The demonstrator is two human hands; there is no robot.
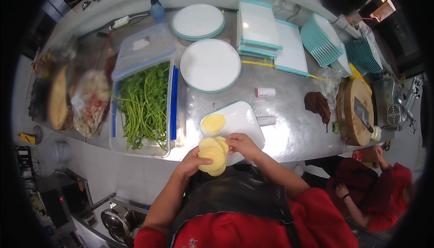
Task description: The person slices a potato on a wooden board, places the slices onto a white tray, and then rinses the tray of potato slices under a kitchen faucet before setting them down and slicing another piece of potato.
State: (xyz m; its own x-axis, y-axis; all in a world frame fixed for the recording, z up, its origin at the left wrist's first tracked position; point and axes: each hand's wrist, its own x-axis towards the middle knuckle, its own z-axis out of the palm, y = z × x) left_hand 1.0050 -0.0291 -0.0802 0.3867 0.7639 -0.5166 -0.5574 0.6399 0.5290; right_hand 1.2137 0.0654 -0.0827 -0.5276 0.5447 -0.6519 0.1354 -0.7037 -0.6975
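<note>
My left hand [192, 162] holds a fanned stack of thin pale-yellow slices [211, 158], which look like potato, over the near edge of a white rectangular plate [242, 119]. The fingers of my right hand [240, 144] pinch a slice at the right side of that stack. One more yellow slice [213, 123] lies flat on the plate's left part. Two small printed cylinders [265, 92] lie on the steel counter, one beyond the plate and one at its right edge.
Left stands a clear tub of leafy green stalks [145, 105], its lid [145, 49] behind. Round white plates [210, 65] and stacked rectangular plates [259, 24] stand farther back. At right, a cleaver [361, 110] rests on a round wooden block [346, 112]; a co-worker in red [390, 193] is nearby.
</note>
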